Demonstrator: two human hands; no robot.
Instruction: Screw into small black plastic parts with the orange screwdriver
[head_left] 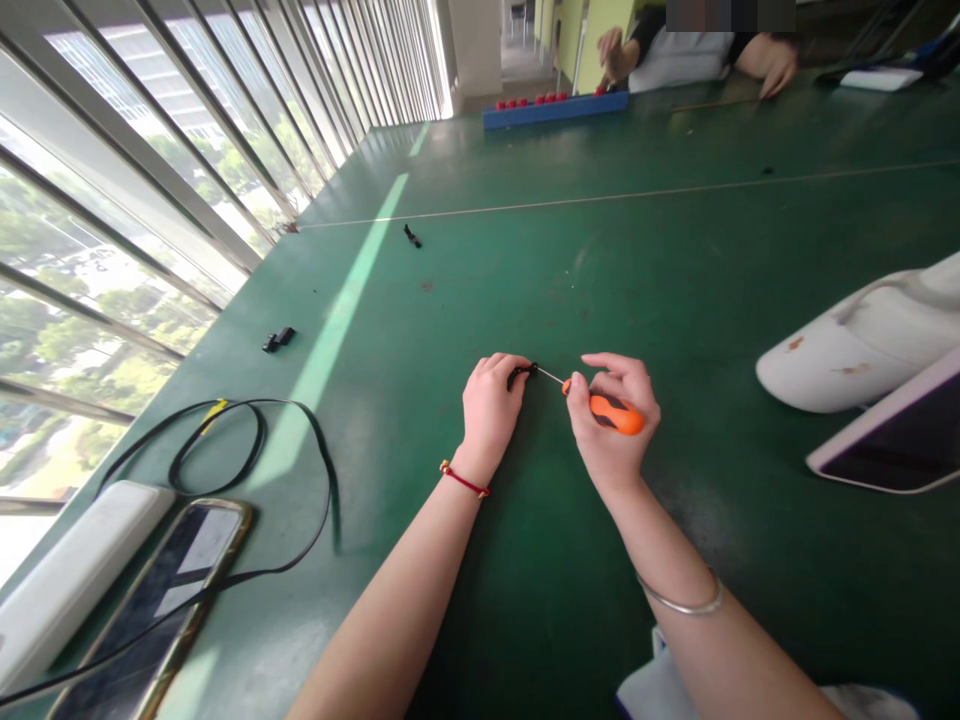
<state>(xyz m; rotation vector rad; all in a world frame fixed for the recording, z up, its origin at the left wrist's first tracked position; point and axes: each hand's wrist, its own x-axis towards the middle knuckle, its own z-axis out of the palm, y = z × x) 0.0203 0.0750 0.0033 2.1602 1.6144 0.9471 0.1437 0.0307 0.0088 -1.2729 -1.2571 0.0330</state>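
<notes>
My left hand [495, 400], with a red cord bracelet at the wrist, pinches a small black part [519, 374] low over the green table. My fingers hide much of that part, so its kind is unclear. An orange and black screwdriver [619, 412] lies in the grip of my right hand [613, 425], held between thumb and fingers with the index finger stretched forward. Its thin metal shaft points left, and the tip meets or nearly meets the black part.
Small black pieces [278, 340] and another black piece [412, 237] lie leftward. A black cable [330, 470] loops by a phone [172, 610] and a white power bank [82, 580]. At right are a white bottle [840, 345] and a screen device [900, 430]. Another person sits behind a blue rack [555, 112].
</notes>
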